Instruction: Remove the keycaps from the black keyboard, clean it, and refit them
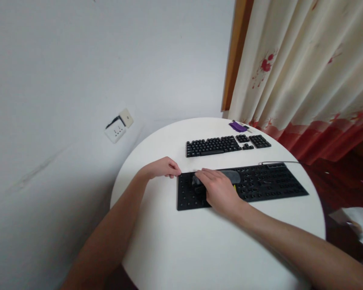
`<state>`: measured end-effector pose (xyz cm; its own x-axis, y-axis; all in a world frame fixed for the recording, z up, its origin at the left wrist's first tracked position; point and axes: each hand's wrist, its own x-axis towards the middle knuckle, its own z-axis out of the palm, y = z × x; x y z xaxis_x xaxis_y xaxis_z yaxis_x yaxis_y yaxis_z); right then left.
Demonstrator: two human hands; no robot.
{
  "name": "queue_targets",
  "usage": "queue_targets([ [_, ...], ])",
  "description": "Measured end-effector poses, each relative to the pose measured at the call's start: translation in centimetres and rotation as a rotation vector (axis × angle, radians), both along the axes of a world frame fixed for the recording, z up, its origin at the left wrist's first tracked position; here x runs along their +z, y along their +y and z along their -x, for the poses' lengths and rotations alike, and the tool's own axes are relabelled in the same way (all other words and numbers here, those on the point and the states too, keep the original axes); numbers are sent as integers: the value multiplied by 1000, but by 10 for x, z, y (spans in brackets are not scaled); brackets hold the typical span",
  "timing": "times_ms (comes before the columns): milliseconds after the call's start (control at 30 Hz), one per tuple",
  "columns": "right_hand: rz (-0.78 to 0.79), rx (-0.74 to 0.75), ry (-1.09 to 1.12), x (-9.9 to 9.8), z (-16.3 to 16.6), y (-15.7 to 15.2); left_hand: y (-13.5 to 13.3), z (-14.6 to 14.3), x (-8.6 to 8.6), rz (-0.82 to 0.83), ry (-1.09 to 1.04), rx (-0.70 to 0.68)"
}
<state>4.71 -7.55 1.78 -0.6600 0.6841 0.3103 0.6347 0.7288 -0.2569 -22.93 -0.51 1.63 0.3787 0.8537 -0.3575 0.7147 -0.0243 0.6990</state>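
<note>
A black keyboard base [268,183] with its keycaps off lies across the white table. My left hand [166,167] is closed, its fingertips pinched at the base's far left corner. Over the left part of the base, my right hand [219,191] wraps round a dark grey, rounded, oblong cleaning tool [231,176]. The tool's working end is mostly hidden under the fingers, and a bit of yellow shows beside the hand. Behind the base, the black keycaps [216,146] are set out in keyboard order.
The round white table [181,241] stands against a wall with a socket [115,129]. A purple cloth [237,126] lies near the back edge beside a small slim item. A thin cable [281,162] runs off the right edge. Curtains [290,80] hang at the back right.
</note>
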Motion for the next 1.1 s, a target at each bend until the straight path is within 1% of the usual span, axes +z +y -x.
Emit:
queue_targets([
  [67,-10,148,21,-6,6,-1,-1,0,1,-3,0,3],
  [133,-9,262,-1,-9,10,-1,-1,0,1,-3,-3,9],
  [167,-5,293,-14,-9,10,-1,-1,0,1,-2,-5,12],
  [233,18,289,-33,-7,7,0,-2,0,1,1,-9,18],
  [300,65,205,-60,-1,0,2,-2,-1,1,2,-13,25],
  [367,102,64,-117,7,-9,5,-3,-1,1,2,-19,34],
  [467,115,-151,-205,15,-21,8,-3,-2,1,11,-35,47],
  [533,96,-227,-182,15,-23,10,-4,-2,2,16,-41,48],
  [567,79,-226,-138,14,-22,11,-4,-3,3,19,-41,49],
  [633,34,-139,-27,8,-17,10,-4,-3,3,22,-38,47],
  [700,10,27,41,0,-9,7,-4,-3,4,22,-34,43],
  [767,1,187,30,-8,-1,2,-3,-3,4,18,-28,38],
  [800,1,238,12,-10,2,0,-3,-2,3,16,-26,36],
  [867,12,268,-16,-11,5,-2,-3,-2,3,12,-22,37],
  [900,25,247,-24,-9,4,-2,-3,-2,3,11,-21,38],
  [967,62,150,-49,-3,-2,-1,-3,-2,3,8,-22,40],
  [1100,119,-162,-181,11,-19,6,-3,-1,2,7,-34,33],
])
